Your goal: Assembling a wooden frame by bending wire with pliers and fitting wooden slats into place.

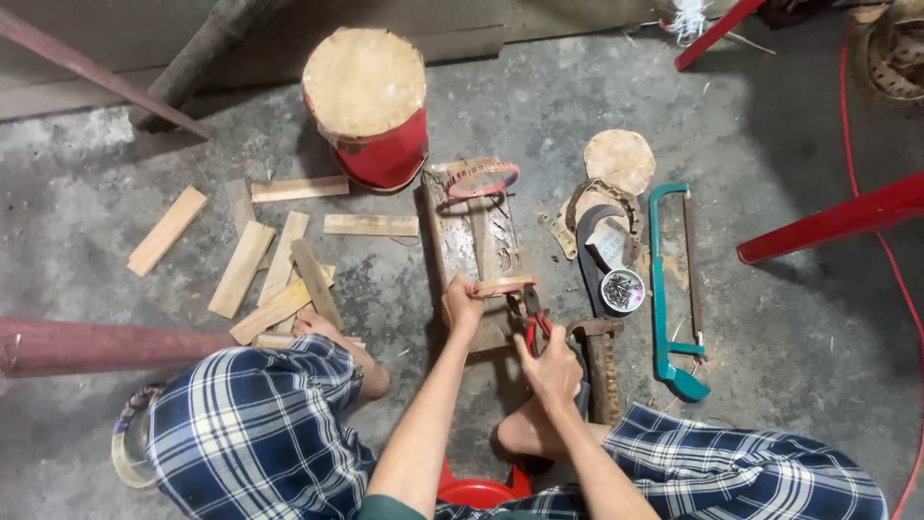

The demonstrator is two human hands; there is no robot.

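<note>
Left hand (pixel 462 303) pinches a thin curved strip (pixel 504 285) against a worn wooden block (pixel 474 241) on the rough concrete floor (pixel 789 318); right hand (pixel 551 366) wraps closed around one pair of red-handled pliers (pixel 533 323), nose at the strip. About nine flat pale wood slats (pixel 274 260) lie scattered left. One teal hacksaw (pixel 674 289), one round tin of nails (pixel 623 290) and one red drum (pixel 371 106) sit nearby.

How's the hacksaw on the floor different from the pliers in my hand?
The hacksaw lies untouched on the concrete floor to the right, while the pliers are gripped in the right hand. The hacksaw has a teal frame and grip; the pliers have red handles. The hacksaw is much longer than the pliers, which point at the small strip held by the left hand. Both are hand tools.
</note>
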